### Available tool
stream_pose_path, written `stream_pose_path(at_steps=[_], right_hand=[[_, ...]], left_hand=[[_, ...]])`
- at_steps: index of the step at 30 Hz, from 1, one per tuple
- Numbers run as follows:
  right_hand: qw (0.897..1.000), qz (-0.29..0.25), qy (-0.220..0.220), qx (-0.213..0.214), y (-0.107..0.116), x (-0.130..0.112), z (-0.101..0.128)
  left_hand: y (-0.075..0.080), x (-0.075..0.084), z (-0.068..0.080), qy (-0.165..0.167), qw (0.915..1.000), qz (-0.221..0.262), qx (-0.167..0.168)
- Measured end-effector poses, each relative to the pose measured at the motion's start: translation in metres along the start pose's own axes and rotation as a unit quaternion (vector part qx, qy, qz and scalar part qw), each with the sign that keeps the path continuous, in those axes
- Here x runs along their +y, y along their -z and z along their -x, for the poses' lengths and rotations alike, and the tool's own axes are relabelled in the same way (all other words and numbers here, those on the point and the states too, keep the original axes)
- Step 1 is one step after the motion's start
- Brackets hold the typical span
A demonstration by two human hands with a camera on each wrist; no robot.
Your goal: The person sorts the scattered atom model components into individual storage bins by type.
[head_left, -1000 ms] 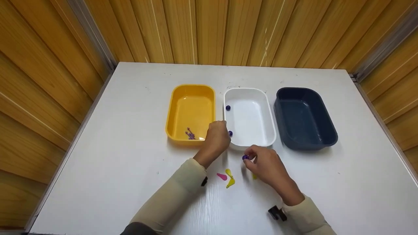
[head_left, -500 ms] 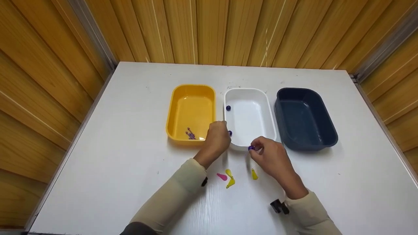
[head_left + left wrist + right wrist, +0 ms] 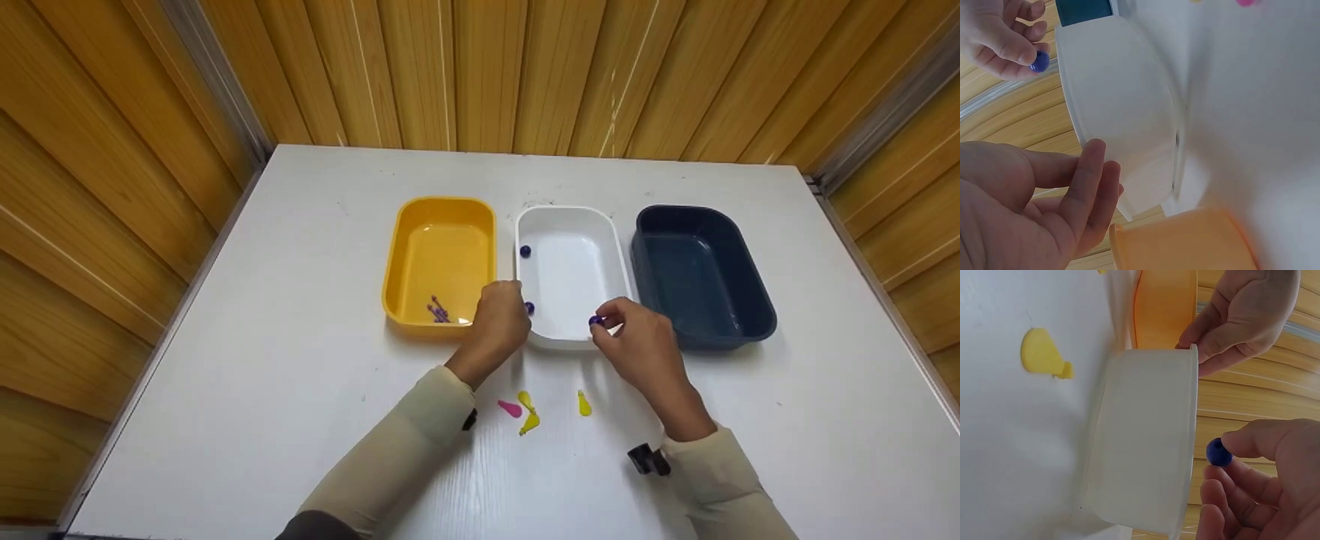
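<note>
My right hand point(image 3: 637, 345) pinches a small round dark-blue bead point(image 3: 595, 321) between thumb and forefinger, holding it just above the near right corner of the white rectangular plastic tub point(image 3: 574, 217); the right wrist view shows the same bead point(image 3: 1218, 452) at my fingertips point(image 3: 1241, 439), clear of the tub's rim. My left hand point(image 3: 501, 322) rests at the tub's near left corner, fingers loosely curled against its rim and holding nothing that I can see. Two more dark-blue beads lie inside the tub, one near the far left wall point(image 3: 525, 251) and one close to my left hand point(image 3: 529, 307). I judge the bead to be hard, smooth and very light, so it will likely roll and slip readily; a fingertip pinch across its middle seems the only sensible hold. To the left stands a yellow plastic tub point(image 3: 442, 206) with small purple pins point(image 3: 437, 309) in it, to the right a dark-blue plastic tub point(image 3: 705, 217). On the white table point(image 3: 262, 375) near me lie yellow drop-shaped pieces point(image 3: 583, 403) and a pink one point(image 3: 510, 407).
</note>
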State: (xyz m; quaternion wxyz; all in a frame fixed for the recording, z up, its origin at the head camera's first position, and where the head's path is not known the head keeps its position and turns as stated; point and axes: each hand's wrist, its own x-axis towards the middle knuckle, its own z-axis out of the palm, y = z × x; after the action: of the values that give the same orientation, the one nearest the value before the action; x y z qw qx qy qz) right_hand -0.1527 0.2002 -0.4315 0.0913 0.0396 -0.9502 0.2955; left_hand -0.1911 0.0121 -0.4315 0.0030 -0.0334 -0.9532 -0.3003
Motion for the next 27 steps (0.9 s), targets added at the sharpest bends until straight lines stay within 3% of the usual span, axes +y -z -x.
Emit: stream_pose_path(at_steps=[9,19,27], right_hand=[[1.000,0.000,-0.004,0.010,-0.002,0.005,-0.003],[1.000,0.008,-0.025,-0.006,-0.001,0.008,-0.003],[1.000,0.005,-0.018,0.013,0.006,0.015,0.002]], left_hand=[[0.001,0.002,-0.002,0.020,0.9995,-0.006,-0.024],[0.001,0.000,0.000,0.012,0.9999,-0.006,-0.011],[0.001,-0.002,0.008,-0.007,0.9999,-0.007,0.015]])
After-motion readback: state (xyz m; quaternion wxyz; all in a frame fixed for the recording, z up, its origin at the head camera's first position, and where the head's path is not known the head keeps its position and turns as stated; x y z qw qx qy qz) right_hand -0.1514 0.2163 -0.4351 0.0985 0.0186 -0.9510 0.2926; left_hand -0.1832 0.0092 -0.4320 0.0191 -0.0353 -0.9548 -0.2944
